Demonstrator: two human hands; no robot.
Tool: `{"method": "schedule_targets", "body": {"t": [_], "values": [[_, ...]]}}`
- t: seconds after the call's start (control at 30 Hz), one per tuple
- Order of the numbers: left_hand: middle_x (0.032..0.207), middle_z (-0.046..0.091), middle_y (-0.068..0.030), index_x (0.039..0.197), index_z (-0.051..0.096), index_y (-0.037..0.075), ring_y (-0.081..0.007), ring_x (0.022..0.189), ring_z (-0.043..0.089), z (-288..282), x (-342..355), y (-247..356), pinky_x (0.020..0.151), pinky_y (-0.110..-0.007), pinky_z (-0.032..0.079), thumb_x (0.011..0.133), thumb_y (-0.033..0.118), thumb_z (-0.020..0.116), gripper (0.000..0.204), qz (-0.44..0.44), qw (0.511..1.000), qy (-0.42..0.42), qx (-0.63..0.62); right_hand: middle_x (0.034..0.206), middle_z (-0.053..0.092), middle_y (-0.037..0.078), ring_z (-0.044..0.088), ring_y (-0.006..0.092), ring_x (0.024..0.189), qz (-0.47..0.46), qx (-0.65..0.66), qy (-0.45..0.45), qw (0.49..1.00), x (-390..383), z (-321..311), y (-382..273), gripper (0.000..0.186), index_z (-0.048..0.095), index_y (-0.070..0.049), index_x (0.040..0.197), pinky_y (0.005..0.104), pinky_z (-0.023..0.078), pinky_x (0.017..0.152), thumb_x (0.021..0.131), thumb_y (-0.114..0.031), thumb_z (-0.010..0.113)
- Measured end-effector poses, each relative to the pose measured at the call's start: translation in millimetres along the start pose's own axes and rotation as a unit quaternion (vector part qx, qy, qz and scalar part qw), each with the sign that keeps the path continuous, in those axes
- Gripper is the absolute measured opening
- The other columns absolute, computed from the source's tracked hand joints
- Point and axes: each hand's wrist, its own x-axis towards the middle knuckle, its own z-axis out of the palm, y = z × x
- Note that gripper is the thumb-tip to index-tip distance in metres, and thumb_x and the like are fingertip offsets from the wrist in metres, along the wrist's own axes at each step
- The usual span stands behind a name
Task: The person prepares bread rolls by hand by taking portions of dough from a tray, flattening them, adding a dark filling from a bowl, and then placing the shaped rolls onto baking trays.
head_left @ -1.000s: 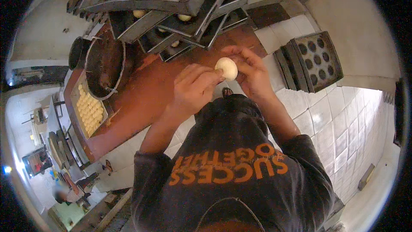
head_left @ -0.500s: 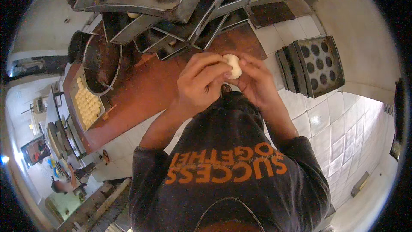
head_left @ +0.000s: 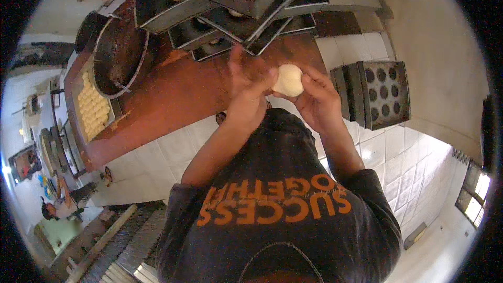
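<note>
A smooth, pale dough ball [head_left: 289,80] is held up between my two hands, in front of my dark shirt. My right hand [head_left: 319,97] is closed around its right side and underside. At its left edge, my left hand [head_left: 250,89] grips it near the thumb, while the other left fingers stand apart, raised and smeared by motion. Above my hands are stacked dark metal baking pans [head_left: 220,0], set crosswise, with pale dough balls in some of their hollows.
A reddish-brown table [head_left: 173,91] lies ahead. On its left are a large dark pan [head_left: 121,55] and a tray [head_left: 118,110] of several dough pieces. To the right stand upright moulds [head_left: 385,94] with round hollows, against white tiles [head_left: 403,162]. Another person [head_left: 57,207] is far left.
The fingers of my left hand have spread away from the dough ball, showing more of it. The view has shifted, bringing the stacked pans lower in the picture.
</note>
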Motion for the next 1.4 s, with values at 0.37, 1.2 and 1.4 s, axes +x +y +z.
{"method": "schedule_targets", "body": {"t": [0.37,1.2,1.4], "values": [[0.103,0.053,-0.011,0.11,0.049,0.011,-0.024,0.094,0.051,-117,-14,24,0.079,-0.036,0.041,0.084,0.035,0.05,0.036,-0.056,0.951,0.133,-0.275,0.11,0.053,0.018,0.054,0.0275,0.098,0.129,-0.22,-0.26,0.931,33,48,-61,0.054,0.046,0.007,0.113,0.036,0.043,0.087,0.081,-0.035,0.052],[0.087,0.051,-0.0037,0.107,0.051,0.005,-0.014,0.077,0.048,-360,-106,80,0.064,-0.027,0.039,0.083,0.019,0.052,0.027,0.185,0.874,0.363,-0.265,0.113,0.055,0.012,0.051,0.0191,0.104,-0.242,-0.829,-0.165,0.476,243,210,-73,0.033,0.049,-0.002,0.117,0.0305,0.039,0.088,0.085,-0.012,0.047],[0.075,0.057,-0.0058,0.094,0.054,0.003,-0.0168,0.065,0.055,-514,-85,205,0.059,-0.031,0.045,0.082,0.014,0.054,0.016,0.277,0.773,0.487,0.297,0.1,0.059,0.015,0.056,0.0203,0.092,-0.466,-0.602,0.031,0.647,137,235,0,0.028,0.051,0.003,0.109,0.0312,0.044,0.082,0.088,-0.014,0.047]]}}
